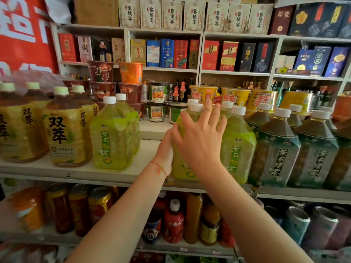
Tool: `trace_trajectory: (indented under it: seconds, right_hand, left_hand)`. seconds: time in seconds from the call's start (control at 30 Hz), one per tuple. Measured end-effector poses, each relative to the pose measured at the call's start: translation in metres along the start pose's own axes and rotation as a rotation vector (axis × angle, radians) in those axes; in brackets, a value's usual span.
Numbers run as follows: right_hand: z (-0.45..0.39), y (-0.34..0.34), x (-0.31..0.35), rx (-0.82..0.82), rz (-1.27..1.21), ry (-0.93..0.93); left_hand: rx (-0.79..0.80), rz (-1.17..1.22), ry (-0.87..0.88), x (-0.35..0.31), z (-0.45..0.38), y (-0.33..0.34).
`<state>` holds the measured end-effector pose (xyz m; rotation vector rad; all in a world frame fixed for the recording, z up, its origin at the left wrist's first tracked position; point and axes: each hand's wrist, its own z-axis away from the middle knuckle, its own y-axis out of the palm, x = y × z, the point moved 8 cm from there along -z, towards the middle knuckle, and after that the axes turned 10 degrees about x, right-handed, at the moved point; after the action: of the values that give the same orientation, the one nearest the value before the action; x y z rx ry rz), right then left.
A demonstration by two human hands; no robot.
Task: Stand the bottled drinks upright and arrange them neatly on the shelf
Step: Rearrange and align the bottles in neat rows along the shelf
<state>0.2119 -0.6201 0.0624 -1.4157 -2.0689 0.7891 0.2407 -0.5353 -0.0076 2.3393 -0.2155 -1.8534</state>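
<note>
A large green tea bottle (pixel 181 168) with a white cap stands upright at the shelf's (pixel 79 170) front edge, in the middle. My left hand (pixel 166 149) presses flat against its left side. My right hand (pixel 199 137) lies over its front with fingers spread and straight, covering most of the bottle. Another green bottle (pixel 238 145) stands touching it on the right. Two more green bottles (pixel 112 137) stand one behind the other to the left, with a gap of bare shelf between.
Yellow tea bottles (pixel 64 130) fill the shelf's left end, dark tea bottles (pixel 277 149) the right end. Instant noodle cups (pixel 156 101) stand behind. Jars and small bottles (pixel 173 223) sit on the lower shelf. Boxed liquor (pixel 167 53) lines the upper shelves.
</note>
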Motion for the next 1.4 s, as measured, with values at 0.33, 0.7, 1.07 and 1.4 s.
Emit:
trace_trajectory:
  seconds: [0.33,0.7,1.07,1.4]
  right_hand:
    - [0.034,0.022,0.086,-0.048,-0.647,-0.376]
    - [0.006,0.102,0.153,0.472,-1.278,0.125]
    - [0.0,0.132,0.153,0.54,-1.242,0.119]
    - [0.024,0.104,0.103,0.497,-1.22,0.125]
  left_hand:
    - [-0.685,-0.887,0.629,-0.076,0.1,-0.136]
    - [-0.086,-0.22,-0.011,-0.037,0.039,-0.214]
    - [0.133,-0.123,0.032,-0.039,0.017,-0.211]
    - [0.184,-0.038,0.077,-0.028,0.028,-0.152]
